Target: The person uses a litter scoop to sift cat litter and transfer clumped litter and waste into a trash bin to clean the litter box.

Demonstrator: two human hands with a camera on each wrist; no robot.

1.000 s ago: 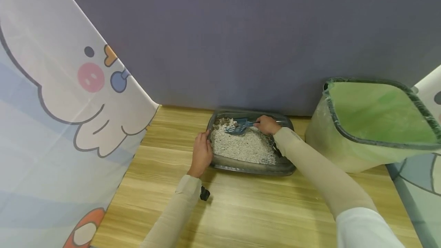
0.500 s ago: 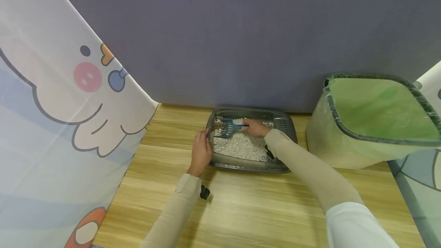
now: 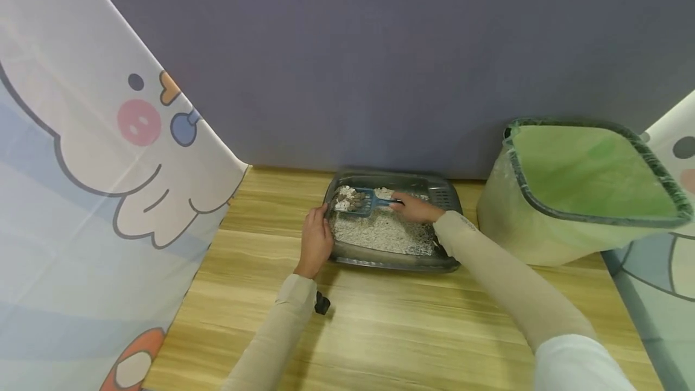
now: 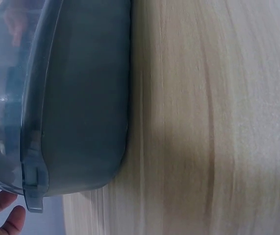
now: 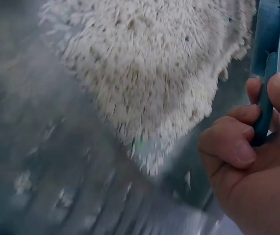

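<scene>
A dark grey litter box (image 3: pixel 396 262) holding pale litter (image 3: pixel 382 234) sits against the back wall. My left hand (image 3: pixel 317 243) grips its left edge; in the left wrist view, fingertips (image 4: pixel 0 201) show at the clear rim. My right hand (image 3: pixel 414 207) grips the handle of a blue slotted litter scoop (image 3: pixel 369 201) over the back left of the litter. Brown clumps (image 3: pixel 355 200) and some white litter lie on the scoop's blade. In the right wrist view, curled fingers (image 5: pixel 228 139) and the thumb wrap the scoop's handle (image 5: pixel 265 112).
Right of the box stands a tall bin (image 3: pixel 521 228) lined with a green bag (image 3: pixel 592 174). A grey wall (image 3: pixel 369 65) rises behind, and a printed cartoon panel (image 3: pixel 98 155) borders the wooden tabletop (image 3: pixel 380 330) on the left.
The scoop first moved left into the brown clumps, then came up slightly right with clumps and litter on its blade. My left hand stays at the box's left edge.
</scene>
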